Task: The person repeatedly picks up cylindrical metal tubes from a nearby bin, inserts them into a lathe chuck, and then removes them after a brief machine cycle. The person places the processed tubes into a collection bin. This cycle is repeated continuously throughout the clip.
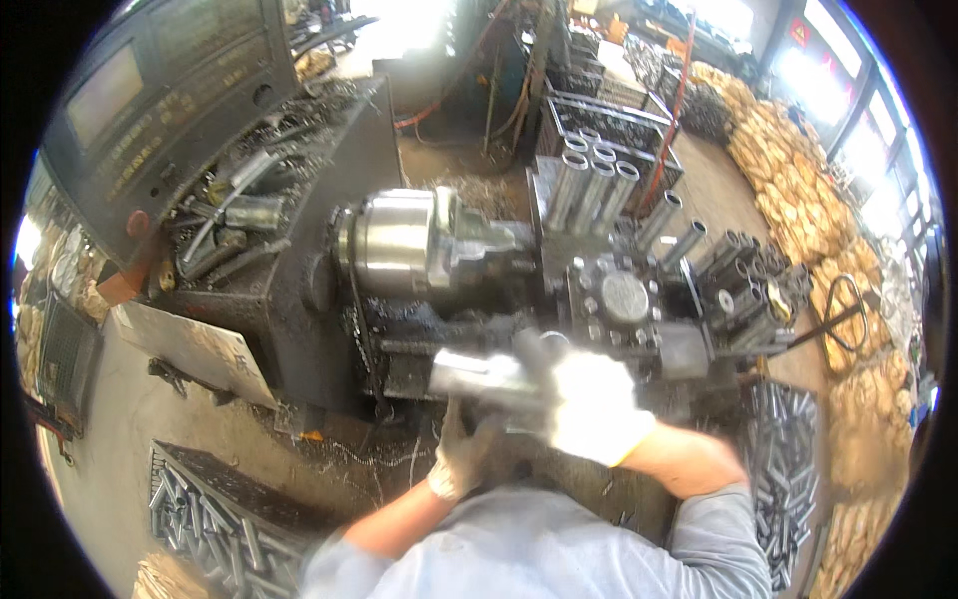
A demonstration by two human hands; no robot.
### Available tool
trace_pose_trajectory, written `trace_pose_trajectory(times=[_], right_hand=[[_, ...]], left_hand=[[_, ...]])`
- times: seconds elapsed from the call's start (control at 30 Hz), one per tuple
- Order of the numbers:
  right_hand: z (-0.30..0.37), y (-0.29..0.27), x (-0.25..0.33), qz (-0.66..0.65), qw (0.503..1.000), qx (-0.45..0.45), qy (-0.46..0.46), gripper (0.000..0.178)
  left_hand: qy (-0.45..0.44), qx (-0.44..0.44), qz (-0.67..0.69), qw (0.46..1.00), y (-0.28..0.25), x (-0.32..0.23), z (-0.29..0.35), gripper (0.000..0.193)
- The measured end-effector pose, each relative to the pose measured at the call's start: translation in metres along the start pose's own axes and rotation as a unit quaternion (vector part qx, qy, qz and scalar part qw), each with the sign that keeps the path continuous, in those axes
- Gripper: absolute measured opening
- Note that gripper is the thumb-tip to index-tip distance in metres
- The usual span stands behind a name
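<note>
A short shiny metal tube [479,374], smeared by motion, lies roughly level in front of the lathe. My right hand [594,404], in a white glove with dark finger parts, is closed around its right end; the fingers are blurred. Just below the tube is my left hand [464,454], in a pale glove with darkened fingers. Its thumb points up toward the tube and stands apart from the fingers; whether it touches the tube I cannot tell. Beyond both hands is the lathe's bright chuck [394,240]. The tool post [624,297], with a round top, stands right of the chuck.
Upright tubes [594,185] stand on the machine at the back right, with more tubes [743,290] nearer. Crates of cut tubes lie at the lower left [215,539] and lower right [783,479]. A control panel [150,130] rises at the left. Stacked sacks [798,200] line the right.
</note>
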State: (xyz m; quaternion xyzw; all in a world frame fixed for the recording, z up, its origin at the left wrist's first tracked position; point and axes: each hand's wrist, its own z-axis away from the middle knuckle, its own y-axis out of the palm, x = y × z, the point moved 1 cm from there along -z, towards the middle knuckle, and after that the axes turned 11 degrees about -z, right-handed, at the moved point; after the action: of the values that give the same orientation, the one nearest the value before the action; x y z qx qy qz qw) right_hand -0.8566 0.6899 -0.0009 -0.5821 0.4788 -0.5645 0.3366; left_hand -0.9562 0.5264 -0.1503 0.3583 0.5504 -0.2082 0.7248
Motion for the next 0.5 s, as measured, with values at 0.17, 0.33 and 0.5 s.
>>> trace_pose_trajectory(times=[0.17, 0.33, 0.5], right_hand=[[0.055, 0.121, -0.021, -0.137, 0.953, 0.105, 0.248, 0.104], [0.095, 0.209, -0.092, -0.351, 0.902, 0.119, 0.219, 0.064], [0.106, 0.193, -0.093, -0.486, 0.818, 0.153, 0.267, 0.070]], left_hand=[[-0.145, -0.046, 0.100, 0.983, 0.004, 0.019, -0.002, 0.043], [-0.229, -0.053, 0.175, 0.956, -0.011, 0.078, -0.012, 0.039], [-0.276, -0.026, 0.338, 0.899, -0.036, 0.108, -0.003, 0.056]])
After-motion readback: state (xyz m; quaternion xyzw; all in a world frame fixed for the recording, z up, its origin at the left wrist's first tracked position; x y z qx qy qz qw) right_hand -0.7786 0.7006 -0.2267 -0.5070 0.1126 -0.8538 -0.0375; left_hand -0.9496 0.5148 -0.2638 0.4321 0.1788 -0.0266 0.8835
